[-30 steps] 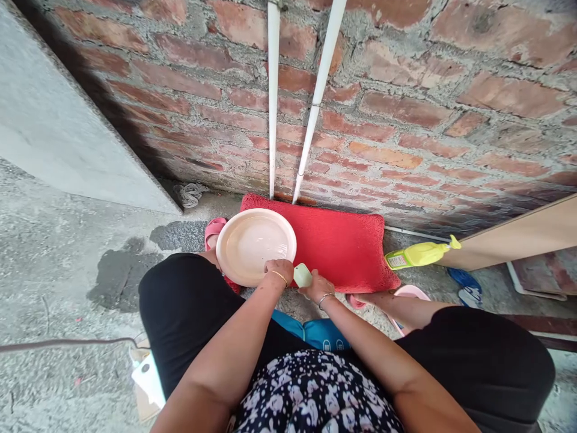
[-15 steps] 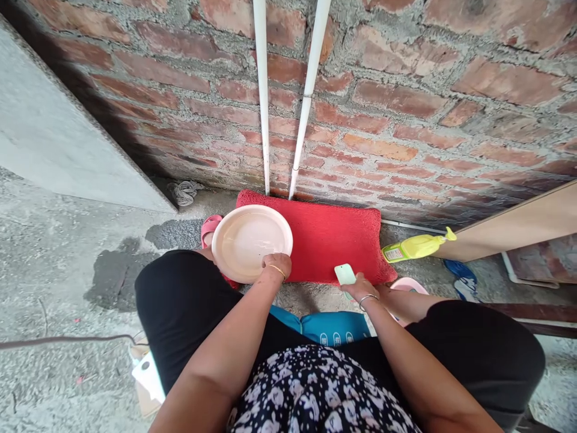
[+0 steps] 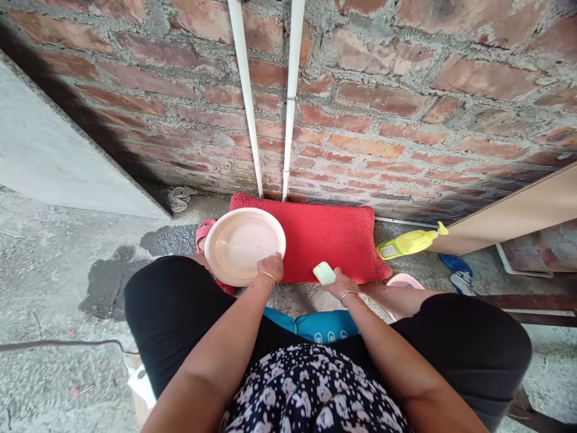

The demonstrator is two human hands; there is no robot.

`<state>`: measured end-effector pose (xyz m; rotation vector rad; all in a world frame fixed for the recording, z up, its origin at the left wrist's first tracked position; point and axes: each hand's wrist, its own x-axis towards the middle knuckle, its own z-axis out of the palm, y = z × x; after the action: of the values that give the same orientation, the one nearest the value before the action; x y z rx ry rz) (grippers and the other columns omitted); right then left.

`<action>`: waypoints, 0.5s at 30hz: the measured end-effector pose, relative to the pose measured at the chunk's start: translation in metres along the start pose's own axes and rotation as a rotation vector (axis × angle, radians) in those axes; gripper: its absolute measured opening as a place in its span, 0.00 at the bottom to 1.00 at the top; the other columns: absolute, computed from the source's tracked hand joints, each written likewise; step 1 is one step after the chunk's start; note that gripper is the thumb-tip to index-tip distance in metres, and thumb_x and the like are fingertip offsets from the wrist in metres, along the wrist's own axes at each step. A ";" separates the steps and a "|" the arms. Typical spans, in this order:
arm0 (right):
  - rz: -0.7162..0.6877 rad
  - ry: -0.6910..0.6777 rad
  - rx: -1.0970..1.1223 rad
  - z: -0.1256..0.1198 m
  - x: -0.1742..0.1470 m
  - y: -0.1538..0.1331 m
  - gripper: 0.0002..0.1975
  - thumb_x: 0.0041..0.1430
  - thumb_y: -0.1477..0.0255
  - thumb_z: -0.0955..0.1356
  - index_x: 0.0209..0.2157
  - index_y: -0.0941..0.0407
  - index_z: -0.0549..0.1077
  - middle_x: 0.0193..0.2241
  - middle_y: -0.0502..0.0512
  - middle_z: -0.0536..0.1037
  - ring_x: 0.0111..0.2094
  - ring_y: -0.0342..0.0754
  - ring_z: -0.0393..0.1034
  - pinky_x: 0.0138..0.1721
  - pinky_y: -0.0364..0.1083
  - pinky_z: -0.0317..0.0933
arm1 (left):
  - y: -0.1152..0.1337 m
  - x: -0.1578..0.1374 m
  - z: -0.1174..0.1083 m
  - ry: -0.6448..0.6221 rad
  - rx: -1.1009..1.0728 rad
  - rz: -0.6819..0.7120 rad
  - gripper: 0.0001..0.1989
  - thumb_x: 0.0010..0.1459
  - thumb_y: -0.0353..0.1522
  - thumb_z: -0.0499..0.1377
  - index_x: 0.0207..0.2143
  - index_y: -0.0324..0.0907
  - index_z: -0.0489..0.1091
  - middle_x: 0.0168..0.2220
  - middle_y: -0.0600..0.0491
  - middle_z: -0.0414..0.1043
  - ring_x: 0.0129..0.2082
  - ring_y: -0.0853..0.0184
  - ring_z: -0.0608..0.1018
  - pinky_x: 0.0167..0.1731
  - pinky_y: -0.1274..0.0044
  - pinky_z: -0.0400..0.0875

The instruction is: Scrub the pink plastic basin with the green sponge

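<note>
A pale pink basin with clear water in it is tilted over the left part of the red mat. At its near right rim, my left hand is closed on the edge. My right hand is closed around a pale green flat piece with rounded corners, held over the near edge of the mat. Its underside is hidden, and I cannot tell its exact kind.
A yellow bottle leans at the mat's right end, near a pink tub partly behind my leg. Two white pipes run down the brick wall. A cable crosses the wet-patched floor at left.
The right hand has moved the pale green piece slightly left, toward the basin. The left hand keeps hold of the basin's rim. The whole view has shifted a little.
</note>
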<state>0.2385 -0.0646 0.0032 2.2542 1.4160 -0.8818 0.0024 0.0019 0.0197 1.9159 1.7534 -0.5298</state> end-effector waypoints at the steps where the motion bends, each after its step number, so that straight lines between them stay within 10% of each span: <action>1: 0.058 -0.013 0.017 -0.007 0.003 0.017 0.32 0.38 0.54 0.71 0.44 0.53 0.60 0.39 0.58 0.74 0.42 0.55 0.70 0.36 0.48 0.60 | 0.002 0.002 0.002 0.006 0.003 0.000 0.16 0.58 0.31 0.47 0.49 0.38 0.62 0.45 0.40 0.70 0.47 0.61 0.74 0.44 0.69 0.66; 6: 0.219 0.024 0.077 -0.026 0.013 0.066 0.32 0.38 0.56 0.71 0.44 0.57 0.61 0.39 0.63 0.74 0.40 0.58 0.70 0.33 0.48 0.60 | 0.004 0.006 0.005 0.015 0.010 -0.003 0.15 0.58 0.28 0.45 0.47 0.37 0.63 0.44 0.40 0.71 0.46 0.62 0.74 0.43 0.71 0.67; 15: -0.113 0.036 0.039 -0.002 -0.001 -0.027 0.32 0.37 0.57 0.73 0.43 0.53 0.61 0.38 0.57 0.74 0.40 0.53 0.70 0.35 0.45 0.59 | 0.000 0.003 0.003 0.018 0.029 0.004 0.15 0.57 0.31 0.47 0.47 0.37 0.62 0.44 0.39 0.71 0.46 0.61 0.74 0.44 0.70 0.67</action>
<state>0.2148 -0.0521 0.0068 2.2474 1.5687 -0.9157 0.0032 0.0027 0.0150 1.9496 1.7616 -0.5402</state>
